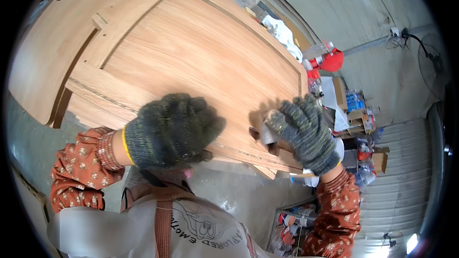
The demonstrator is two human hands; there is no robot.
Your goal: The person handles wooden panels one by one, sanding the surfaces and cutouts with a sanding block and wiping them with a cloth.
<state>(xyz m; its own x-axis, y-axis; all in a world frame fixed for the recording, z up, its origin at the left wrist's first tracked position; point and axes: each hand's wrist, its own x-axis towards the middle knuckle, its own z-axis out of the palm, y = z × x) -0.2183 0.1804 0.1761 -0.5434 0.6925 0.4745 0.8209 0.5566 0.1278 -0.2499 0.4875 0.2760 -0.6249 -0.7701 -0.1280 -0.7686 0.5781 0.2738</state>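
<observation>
In front of me lies a light wood-grain panel point(191, 43) with a grooved border, on top of other wooden boards. My left hand point(174, 131), in a dark knitted glove with a yellow cuff, is over the panel's near left edge. Its fingers are curled in, and whatever they may hold is hidden. Near the panel's right corner, my right hand point(306, 134), gloved alike, has its fingers bent around a small pale-grey piece point(268, 136). The kind of this piece does not show. Dark brown spots on the panel show beside it.
Another wooden board point(48, 67) with curved edges lies at the left. Past the panel's far right edge are a white cloth point(283, 36), a red object point(331, 60), bottles and boxes. A fan point(432, 62) stands by the wall. A crate of assorted items point(291, 224) sits at lower right.
</observation>
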